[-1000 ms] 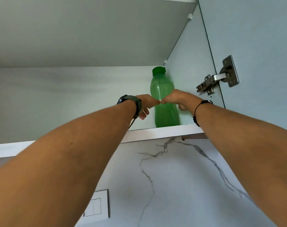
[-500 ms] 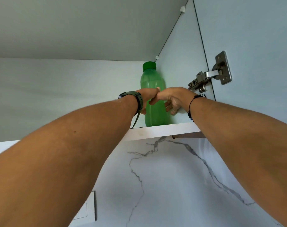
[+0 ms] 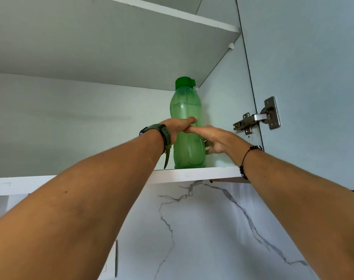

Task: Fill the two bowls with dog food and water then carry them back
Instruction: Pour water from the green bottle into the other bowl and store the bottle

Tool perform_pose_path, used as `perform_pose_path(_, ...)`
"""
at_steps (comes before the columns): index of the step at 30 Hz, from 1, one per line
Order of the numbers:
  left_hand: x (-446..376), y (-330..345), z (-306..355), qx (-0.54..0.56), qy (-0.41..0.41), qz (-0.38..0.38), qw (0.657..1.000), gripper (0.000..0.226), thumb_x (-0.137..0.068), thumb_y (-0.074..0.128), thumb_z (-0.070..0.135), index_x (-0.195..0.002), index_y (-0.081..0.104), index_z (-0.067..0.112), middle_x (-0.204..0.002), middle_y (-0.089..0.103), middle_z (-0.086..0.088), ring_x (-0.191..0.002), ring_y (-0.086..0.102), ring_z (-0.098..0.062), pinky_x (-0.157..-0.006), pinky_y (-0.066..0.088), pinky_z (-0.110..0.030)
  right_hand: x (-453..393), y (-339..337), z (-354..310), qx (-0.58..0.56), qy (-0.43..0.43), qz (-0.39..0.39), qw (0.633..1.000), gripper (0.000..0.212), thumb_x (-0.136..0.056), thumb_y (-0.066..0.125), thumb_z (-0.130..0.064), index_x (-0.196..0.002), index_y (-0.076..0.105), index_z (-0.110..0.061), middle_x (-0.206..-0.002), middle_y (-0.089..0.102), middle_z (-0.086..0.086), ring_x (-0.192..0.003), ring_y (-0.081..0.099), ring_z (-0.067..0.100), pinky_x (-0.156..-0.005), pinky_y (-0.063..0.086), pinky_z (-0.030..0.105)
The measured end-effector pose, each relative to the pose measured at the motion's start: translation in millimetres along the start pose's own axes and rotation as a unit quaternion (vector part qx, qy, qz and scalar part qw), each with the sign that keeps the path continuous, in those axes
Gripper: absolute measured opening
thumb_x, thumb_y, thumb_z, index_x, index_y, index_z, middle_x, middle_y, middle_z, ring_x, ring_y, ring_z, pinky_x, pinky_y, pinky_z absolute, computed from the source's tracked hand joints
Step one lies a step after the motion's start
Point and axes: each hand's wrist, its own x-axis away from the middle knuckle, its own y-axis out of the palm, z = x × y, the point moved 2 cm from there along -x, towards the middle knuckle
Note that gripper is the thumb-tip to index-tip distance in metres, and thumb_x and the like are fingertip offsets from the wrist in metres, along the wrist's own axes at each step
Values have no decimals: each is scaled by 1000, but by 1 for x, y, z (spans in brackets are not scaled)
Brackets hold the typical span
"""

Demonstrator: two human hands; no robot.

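Toppling is the risk: green bottle [image 3: 187, 134] stands upright near the shelf [image 3: 194, 174] front edge at its right end, left hand [image 3: 177, 128] and right hand [image 3: 214, 140] wrapping its waist, so an uneven pull could tip it off.

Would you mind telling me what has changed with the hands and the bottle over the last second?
Both hands have closed in around the bottle: the left hand now wraps its left side and the right hand its right side, thumbs crossing in front. A second ago they only met fingertip to fingertip before it. The bottle stays upright on the shelf, cap on.
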Motion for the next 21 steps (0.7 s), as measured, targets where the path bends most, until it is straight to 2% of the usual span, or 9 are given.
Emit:
perform_pose_path(2, 16, -6, 1, 23, -15, -27, 999, 71, -90, 52, 54, -141, 35, 8, -139, 47, -18, -130, 44, -36, -108, 32, -48, 14, 5, -3, -14, -16, -7, 1000, 67, -70, 72, -52, -124, 55, -16, -116, 64, 5, -106, 60, 23, -91, 50, 40)
perform_pose_path(4, 31, -13, 4, 56, -17, -39, 998, 54, -88, 55, 54, -114, 48, 7, -102, 62, -13, -105, 57, -31, -106, 39, -47, 29, 9, -6, -40, -36, -15, 998, 78, -56, 74, -61, -120, 60, -18, -109, 69, 4, -103, 64, 22, -93, 50, 42)
perform_pose_path(7, 60, -25, 14, 68, 2, -40, 997, 40, -88, 58, 49, -81, 47, 11, -78, 58, -8, -74, 58, -24, -92, 46, -41, 52, 13, -13, -89, -83, -25, 992, 70, -59, 74, -58, -115, 64, -16, -105, 73, 7, -100, 68, 23, -97, 49, 44)
perform_pose_path(10, 87, -38, 27, 88, 45, -56, 994, 34, -86, 64, 43, -81, 49, 13, -72, 64, -7, -67, 60, -22, -84, 50, -39, 82, 16, -25, -151, -122, -36, 980, 48, -77, 68, -47, -112, 65, -14, -108, 71, 11, -103, 67, 26, -98, 48, 45)
perform_pose_path(12, 109, -48, 35, 127, 76, -73, 986, 31, -83, 69, 38, -86, 53, 11, -57, 69, -6, -56, 67, -21, -64, 58, -34, 109, 20, -37, -167, -146, -38, 974, 44, -81, 64, -44, -111, 66, -13, -111, 70, 13, -106, 66, 28, -98, 48, 45)
perform_pose_path(13, 120, -51, 37, 147, 92, -79, 982, 31, -82, 71, 35, -90, 55, 10, -55, 70, -6, -51, 68, -20, -53, 58, -32, 125, 22, -42, -169, -159, -34, 972, 42, -82, 63, -43, -111, 66, -13, -112, 70, 14, -106, 66, 28, -98, 49, 45)
perform_pose_path(15, 139, -55, 39, 174, 137, -82, 972, 39, -77, 76, 31, -105, 59, 9, -77, 74, -9, -61, 71, -21, -48, 58, -32, 153, 26, -49, -167, -182, -18, 969, 41, -81, 65, -42, -110, 65, -13, -110, 70, 13, -104, 67, 27, -95, 51, 44)
perform_pose_path(18, 168, -53, 30, 213, 196, -89, 953, 46, -74, 79, 24, -113, 61, 7, -96, 73, -12, -75, 73, -24, -53, 58, -32, 196, 35, -42, -185, -195, -8, 963, 44, -75, 68, -41, -110, 65, -14, -108, 71, 11, -102, 68, 26, -92, 52, 43)
perform_pose_path(21, 196, -39, 2, 269, 210, -108, 934, 69, -67, 84, 23, -124, 53, 1, -106, 70, -17, -83, 74, -27, -63, 60, -37, 238, 49, -16, -214, -174, -9, 961, 44, -75, 69, -39, -111, 64, -13, -109, 70, 12, -102, 67, 26, -90, 54, 42)
